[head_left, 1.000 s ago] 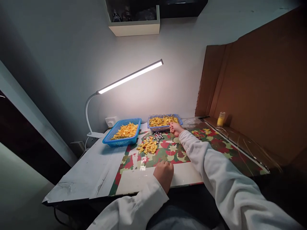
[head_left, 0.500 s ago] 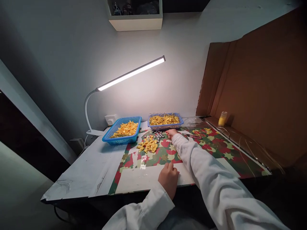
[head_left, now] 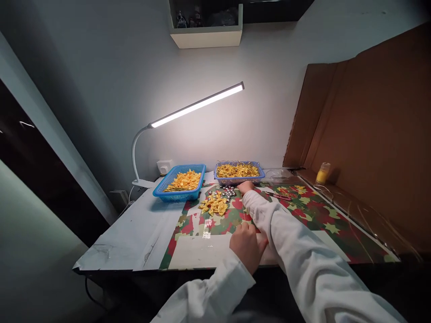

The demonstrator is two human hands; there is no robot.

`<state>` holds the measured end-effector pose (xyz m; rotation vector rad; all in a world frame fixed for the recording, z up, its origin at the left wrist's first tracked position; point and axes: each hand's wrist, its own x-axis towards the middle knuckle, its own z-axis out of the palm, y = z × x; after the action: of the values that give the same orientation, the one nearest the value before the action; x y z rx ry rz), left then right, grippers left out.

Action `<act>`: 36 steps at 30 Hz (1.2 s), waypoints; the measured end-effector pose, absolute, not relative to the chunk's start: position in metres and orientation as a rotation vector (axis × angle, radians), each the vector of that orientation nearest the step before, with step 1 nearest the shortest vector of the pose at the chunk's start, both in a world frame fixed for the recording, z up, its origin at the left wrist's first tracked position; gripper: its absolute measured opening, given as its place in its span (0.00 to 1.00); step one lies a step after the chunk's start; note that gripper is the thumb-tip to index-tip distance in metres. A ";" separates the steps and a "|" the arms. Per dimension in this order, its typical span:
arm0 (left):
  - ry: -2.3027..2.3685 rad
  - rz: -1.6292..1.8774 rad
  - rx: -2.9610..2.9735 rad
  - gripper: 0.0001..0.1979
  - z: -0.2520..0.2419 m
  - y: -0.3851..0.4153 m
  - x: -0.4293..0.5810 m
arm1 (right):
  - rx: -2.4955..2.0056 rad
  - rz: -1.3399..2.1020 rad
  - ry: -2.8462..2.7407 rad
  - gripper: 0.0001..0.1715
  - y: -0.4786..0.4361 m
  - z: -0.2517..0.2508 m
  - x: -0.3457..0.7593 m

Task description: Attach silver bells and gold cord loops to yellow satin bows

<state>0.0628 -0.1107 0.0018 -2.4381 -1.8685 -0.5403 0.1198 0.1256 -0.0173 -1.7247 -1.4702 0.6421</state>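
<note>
My right hand (head_left: 245,186) reaches across the red and green patterned mat (head_left: 303,211) and rests beside a scatter of small silver beads (head_left: 227,192), just in front of the far basket of thin yellow strands (head_left: 238,170). Its fingers are curled; what they pinch is too small to see. My left hand (head_left: 247,244) sits near the table's front edge, fingers closed in a loose fist, holding something I cannot make out. A small heap of yellow bow-shaped pieces (head_left: 214,207) lies on the mat between the two hands. Both arms wear white sleeves.
A blue basket (head_left: 180,181) with more yellow pieces stands at the back left. A white desk lamp (head_left: 197,106) arches over the table. Brown cardboard (head_left: 370,130) walls the right side, with a yellow spool (head_left: 323,172) at its foot. Red-handled scissors (head_left: 279,195) lie on the mat.
My right hand drew back from the strand basket's rim down to the mat beside the silver beads. My left hand shifted slightly right. The camera view moved left.
</note>
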 end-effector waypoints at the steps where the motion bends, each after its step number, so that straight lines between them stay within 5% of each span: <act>1: -1.864 -0.602 -2.471 0.15 0.013 -0.111 0.053 | -1.744 0.639 -1.484 0.18 0.125 -0.017 0.120; 8: -2.173 -0.319 -1.969 0.13 0.101 -0.008 -0.097 | -1.767 0.653 -1.603 0.16 0.111 -0.007 0.129; 14: -2.327 0.182 -2.028 0.15 0.094 0.066 -0.181 | -1.614 0.660 -1.724 0.16 0.097 0.002 0.147; 27: -2.162 0.279 -2.096 0.14 0.103 0.070 -0.199 | -1.444 0.650 -1.776 0.17 0.079 0.004 0.168; 36: -1.805 0.088 -2.119 0.15 0.122 0.047 -0.131 | -1.136 0.254 -1.935 0.16 0.036 0.035 0.146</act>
<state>-0.1312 0.0472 0.1222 -2.1186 -1.8050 0.0877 0.1459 0.0360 0.0355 -1.1361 -1.9351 0.2544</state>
